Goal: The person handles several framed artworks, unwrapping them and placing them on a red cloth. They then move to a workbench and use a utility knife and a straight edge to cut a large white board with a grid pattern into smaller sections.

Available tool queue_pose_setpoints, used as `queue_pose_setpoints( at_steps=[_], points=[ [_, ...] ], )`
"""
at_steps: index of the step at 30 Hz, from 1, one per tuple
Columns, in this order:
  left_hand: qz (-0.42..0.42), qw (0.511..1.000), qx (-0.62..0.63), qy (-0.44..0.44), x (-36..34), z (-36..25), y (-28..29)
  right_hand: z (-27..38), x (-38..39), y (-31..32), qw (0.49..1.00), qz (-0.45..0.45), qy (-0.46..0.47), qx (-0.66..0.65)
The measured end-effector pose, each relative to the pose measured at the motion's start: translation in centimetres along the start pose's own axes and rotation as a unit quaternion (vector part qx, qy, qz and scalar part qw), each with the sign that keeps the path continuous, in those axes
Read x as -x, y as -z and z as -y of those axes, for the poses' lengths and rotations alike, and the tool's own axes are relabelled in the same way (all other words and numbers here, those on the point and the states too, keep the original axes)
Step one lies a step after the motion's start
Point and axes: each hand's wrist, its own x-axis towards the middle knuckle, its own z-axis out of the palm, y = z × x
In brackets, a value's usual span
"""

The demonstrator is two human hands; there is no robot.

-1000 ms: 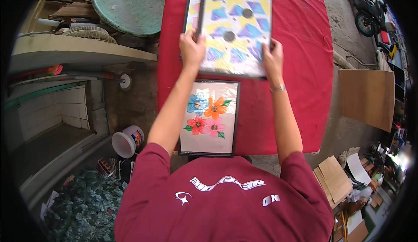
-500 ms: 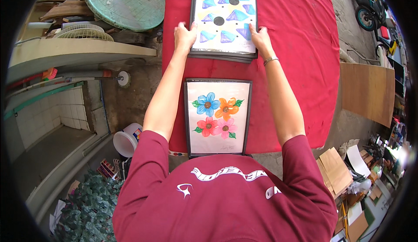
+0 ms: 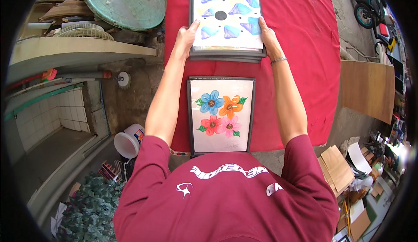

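My left hand (image 3: 186, 39) and my right hand (image 3: 270, 39) grip the near side edges of a painting (image 3: 228, 22) with blue and purple shapes and black dots on white. Thumbs lie along its edges; the other fingers are mostly hidden beneath. It is over a stack of dark-framed pictures (image 3: 228, 59), whose near edges show below it. A strip of another picture shows just under its near edge. Between my forearms and closer to me lies a dark-framed painting (image 3: 222, 115) of blue, orange, red and pink flowers. Neither hand touches that one.
A red cloth (image 3: 300, 81) covers the table. On the left are a round green tabletop (image 3: 126, 2), a pale ledge (image 3: 87, 48), a white bucket (image 3: 128, 142) and leafy greenery (image 3: 93, 207). To the right are a wooden board (image 3: 368, 89), cardboard pieces (image 3: 335, 168) and a motorcycle (image 3: 365, 9).
The blue and purple painting looks larger and raised at its near edge, with a strip of another picture now showing under it. My right hand has shifted slightly outward.
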Motion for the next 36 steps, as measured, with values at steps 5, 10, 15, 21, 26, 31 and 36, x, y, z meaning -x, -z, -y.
queue_pose_setpoints(
  at_steps=[5,10,15,21,26,31,36],
  points=[
    [-0.074,0.992,-0.015,-0.099,14.2,3.5,1.5,-2.2,8.8,2.6,0.993,0.02,0.099,0.067],
    [-0.136,0.977,-0.119,-0.11,30.8,11.2,1.0,-8.1,19.4,5.6,0.983,0.041,0.088,0.157],
    [-0.146,0.976,-0.154,-0.053,39.0,17.9,-0.4,-14.4,23.4,8.5,0.978,0.11,0.007,0.178],
    [-0.168,0.958,-0.222,-0.07,40.7,21.1,-1.6,-17.6,22.8,10.4,0.956,0.131,0.074,0.251],
    [-0.149,0.956,-0.251,-0.01,40.8,18.6,0.5,-17.3,23.3,10.2,0.952,0.1,0.102,0.269],
    [-0.307,0.902,-0.292,-0.079,36.4,17.8,4.2,-15.0,23.1,10.0,0.966,0.177,-0.086,0.165],
    [-0.102,0.991,-0.084,-0.021,32.8,19.0,5.9,-14.0,22.5,9.8,0.964,0.18,-0.18,0.081]
  ],
)
